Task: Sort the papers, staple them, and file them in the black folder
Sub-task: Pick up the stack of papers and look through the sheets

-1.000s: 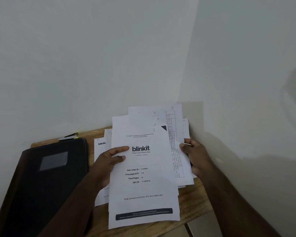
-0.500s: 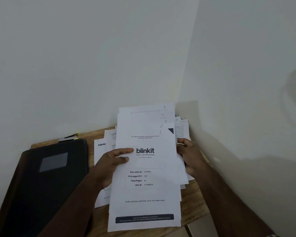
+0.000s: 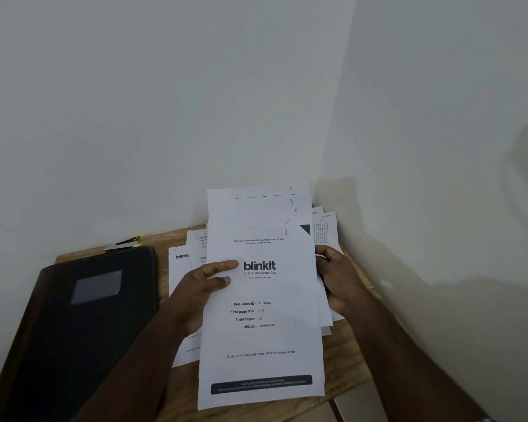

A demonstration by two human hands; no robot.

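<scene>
Head view: the fanned sheets have closed up into one stack. A second ago the pages behind the blinkit cover sheet leaned off to the right, with a printed table showing past its edge; now they sit almost squarely behind it, stepped upward so the handwritten numbers 1 to 5 read in a column at the top right corner. That ordering suggests the sorting of this set is about done and that squaring the edges for the staple comes next.

The left hand grips the stack's left edge, thumb and a finger lying across the front of the cover sheet beside the logo, the other fingers hidden behind the paper. The right hand curls round the right edge at mid-height. It has moved in towards the stack since the earlier frames, following the pages as they came together; whether it pinches the whole stack or only the rear sheets I cannot tell, as the paper covers its fingertips.

The stack is held tilted above the wooden table, over loose papers lying there, one showing the same logo. The black folder lies shut on the table's left side, apart from the hands. Beyond its far edge rests a small metal object with yellow trim, probably the stapler, though it is too small to be sure.
</scene>
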